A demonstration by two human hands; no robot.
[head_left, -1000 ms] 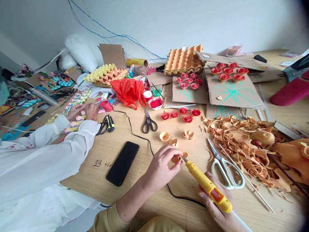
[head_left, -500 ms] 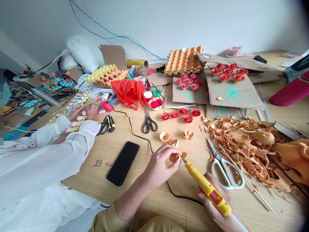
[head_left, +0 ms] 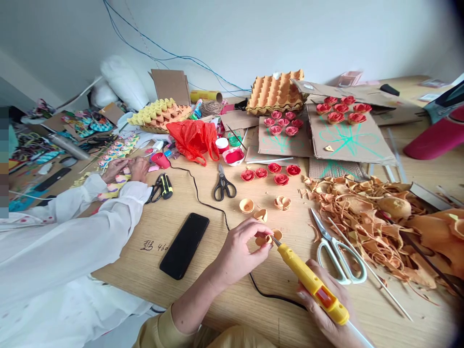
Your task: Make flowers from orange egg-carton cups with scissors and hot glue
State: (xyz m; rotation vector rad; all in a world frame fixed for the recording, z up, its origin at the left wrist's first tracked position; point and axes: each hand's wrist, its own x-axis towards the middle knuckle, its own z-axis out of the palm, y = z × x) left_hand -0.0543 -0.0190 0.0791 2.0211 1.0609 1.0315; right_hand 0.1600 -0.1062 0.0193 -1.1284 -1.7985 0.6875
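Note:
Between thumb and fingertips, my left hand (head_left: 244,251) pinches a small curled orange-tan petal piece (head_left: 268,239). My right hand (head_left: 324,299) is wrapped round a yellow hot glue gun (head_left: 308,278) with a white glue stick in its rear end. The gun's metal nozzle (head_left: 277,241) points at the petal piece, touching it or very close to it. Just beyond my fingertips lie loose cup-shaped petals (head_left: 247,206) and an unpainted flower (head_left: 282,202). Red painted flowers (head_left: 281,179) stand farther back.
White-handled scissors (head_left: 340,256) and a thin stick (head_left: 369,268) lie right, beside a heap of orange scraps (head_left: 366,217). Black scissors (head_left: 224,183), a phone (head_left: 184,245) and a black cord (head_left: 197,193) lie left. A co-worker's white sleeves (head_left: 119,217) reach in from the left.
Both hands, the petal piece and the glue gun stay almost in place; the nozzle remains at the piece. The view has shifted very slightly.

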